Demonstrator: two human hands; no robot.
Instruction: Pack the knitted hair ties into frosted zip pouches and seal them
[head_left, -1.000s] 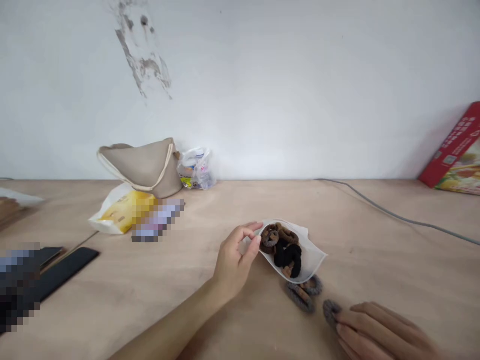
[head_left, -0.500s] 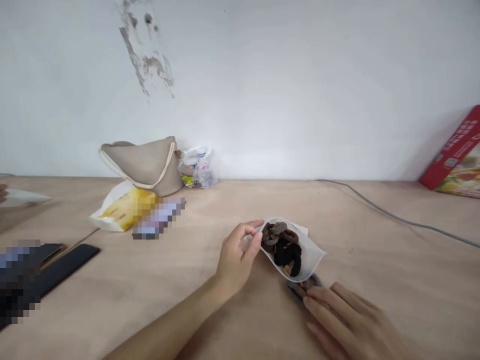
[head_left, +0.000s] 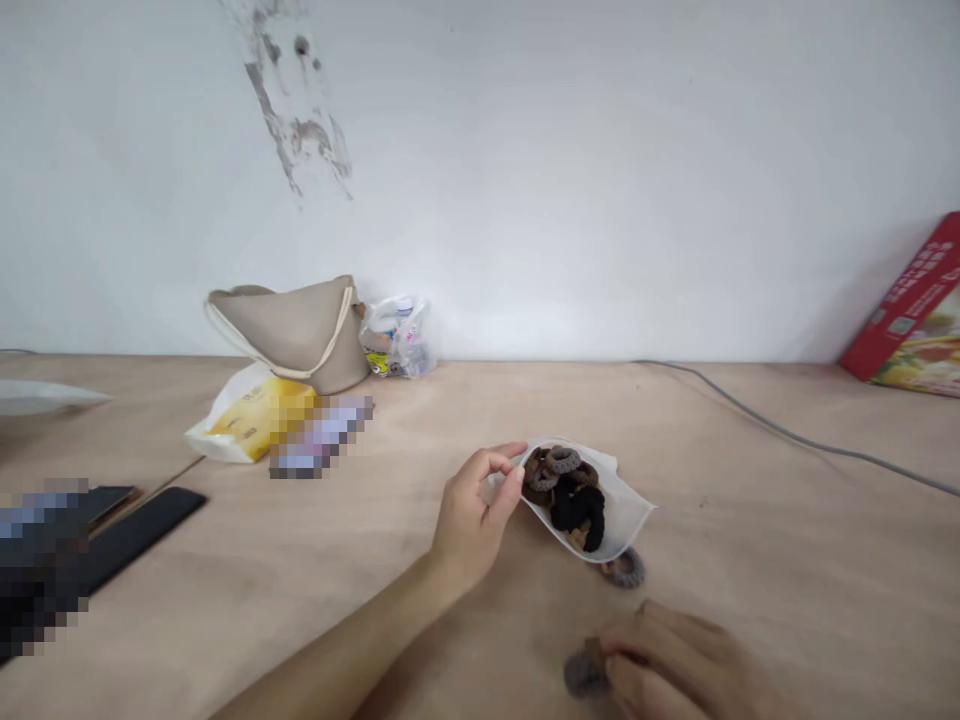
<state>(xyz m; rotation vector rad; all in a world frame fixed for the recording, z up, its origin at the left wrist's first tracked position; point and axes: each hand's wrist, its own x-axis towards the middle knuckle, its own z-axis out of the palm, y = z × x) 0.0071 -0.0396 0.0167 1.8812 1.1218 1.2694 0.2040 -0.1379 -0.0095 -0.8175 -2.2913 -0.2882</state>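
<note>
My left hand [head_left: 480, 510] pinches the left rim of a white pouch [head_left: 626, 515], holding its mouth open. Inside the pouch lies a heap of fabric hair ties [head_left: 577, 505] in black, brown and grey. A grey hair tie [head_left: 625, 568] rests on the table by the pouch's lower edge, with a bit of brown beside it. Nearer to me, my right hand [head_left: 667, 660], somewhat blurred, is closed on hair ties [head_left: 585, 672], one grey and one brown, just at its fingertips.
A beige bag [head_left: 292, 325] and a clear plastic bag [head_left: 399, 335] stand against the wall. In front of them are a yellow tissue pack [head_left: 251, 415] and a blurred-out phone [head_left: 322, 437]. A black flat object [head_left: 150, 530] lies left. On the right are a grey cable [head_left: 780, 430] and a red box [head_left: 915, 310].
My right hand has drawn back toward me from the pouch's lower edge with hair ties at its fingers. A grey hair tie now shows there uncovered. My left hand keeps its hold.
</note>
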